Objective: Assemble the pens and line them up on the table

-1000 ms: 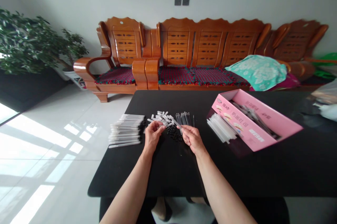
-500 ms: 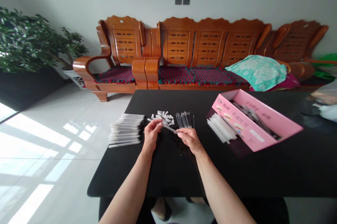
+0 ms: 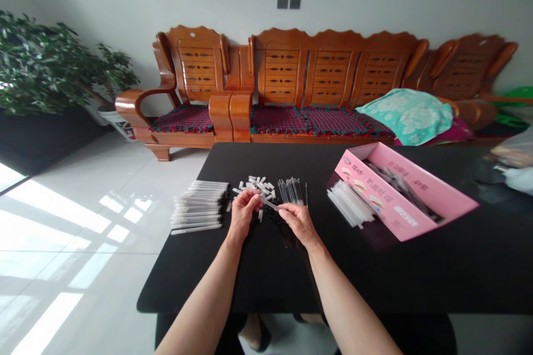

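Between my two hands a slim whitish pen [image 3: 270, 204] is held slantwise above the table. My left hand [image 3: 245, 211] pinches its upper left end, and the fingers of my right hand [image 3: 298, 223] are closed on its lower right end. Just behind my hands lies a heap of short white pen caps [image 3: 259, 181], with small black parts [image 3: 270, 216] partly hidden below the pen. Several dark ink refills [image 3: 291, 191] lie side by side past my right hand. To the left of my left hand, white pens with black ends [image 3: 199, 208] form a stacked row.
Frosted white pen barrels [image 3: 350, 203] lie against a pink box [image 3: 402, 199] holding more dark-looking items. A plastic bag [image 3: 516, 163] rests at the table's right side. Beyond the black table [image 3: 200, 283] stands a wooden sofa [image 3: 283, 74].
My left hand has slid slightly right along the pen, closer to my right hand. A white cap now shows beside its fingers. My right hand has barely moved.
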### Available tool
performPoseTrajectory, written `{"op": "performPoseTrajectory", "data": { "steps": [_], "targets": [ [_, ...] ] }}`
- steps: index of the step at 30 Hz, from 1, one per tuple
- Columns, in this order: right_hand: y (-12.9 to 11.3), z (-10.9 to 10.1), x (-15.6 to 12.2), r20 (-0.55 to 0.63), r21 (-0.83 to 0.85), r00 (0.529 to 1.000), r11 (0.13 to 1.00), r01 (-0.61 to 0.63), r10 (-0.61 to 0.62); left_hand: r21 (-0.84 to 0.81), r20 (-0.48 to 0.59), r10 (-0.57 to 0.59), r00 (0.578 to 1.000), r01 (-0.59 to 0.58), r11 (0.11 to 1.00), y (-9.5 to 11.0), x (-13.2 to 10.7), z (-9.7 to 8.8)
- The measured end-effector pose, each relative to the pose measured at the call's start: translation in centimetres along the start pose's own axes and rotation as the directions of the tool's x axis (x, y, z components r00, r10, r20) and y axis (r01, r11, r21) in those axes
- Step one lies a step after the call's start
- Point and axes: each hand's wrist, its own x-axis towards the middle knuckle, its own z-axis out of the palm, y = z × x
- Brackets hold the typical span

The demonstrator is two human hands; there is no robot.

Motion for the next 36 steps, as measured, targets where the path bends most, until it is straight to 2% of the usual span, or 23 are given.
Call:
{"op": "performPoseTrajectory", "data": {
  "steps": [3,5,9,12,19,26,28,30,33,36],
  "targets": [
    [-0.4,0.3,-0.1,-0.025,-0.186,0.991,0.975,0.124,-0.131,-0.025,-0.022,-0.027,0.999,0.027,0.999,-0.2,-0.1,0.3],
    [-0.4,0.5,-0.3,-0.018,-0.191,0.992,0.974,0.120,-0.126,-0.030,-0.032,-0.025,0.999,0.024,0.999,-0.2,-0.2,0.4],
    [0.1,0.3,-0.3,0.014,0.001,1.000,1.000,-0.018,0.018,-0.016,-0.027,-0.001,1.000,0.001,1.000,0.1,-0.5,0.7],
    [0.5,0.0,-0.3,0.081,0.185,0.990,0.975,-0.125,0.112,-0.045,0.003,0.003,1.000,-0.003,0.999,0.6,-0.9,1.0],
    [0.1,-0.3,-0.3,0.192,0.444,0.965,0.862,-0.246,0.177,-0.039,-0.004,0.069,0.998,-0.069,0.997,1.6,-1.7,1.9],
    [0.5,-0.7,-0.4,0.333,0.553,0.916,0.741,-0.381,0.222,-0.037,0.036,0.136,0.990,-0.135,0.990,2.1,-2.2,2.5],
    [0.5,-0.5,-0.3,0.309,0.550,0.926,0.754,-0.359,0.216,-0.026,0.037,0.118,0.992,-0.117,0.993,2.1,-2.1,2.4],
    [0.4,-0.1,-0.3,0.241,0.506,0.950,0.809,-0.298,0.199,-0.018,0.023,0.084,0.996,-0.084,0.996,2.0,-1.9,2.1],
    [0.0,0.4,-0.2,0.120,0.369,0.980,0.909,-0.194,0.160,-0.033,0.010,0.017,1.000,-0.017,0.999,1.6,-1.6,1.5],
    [-0.2,0.7,-0.2,0.048,0.199,0.993,0.973,-0.116,0.108,-0.051,-0.011,-0.051,0.999,0.050,0.997,1.0,-1.3,1.0]
  ]
}}
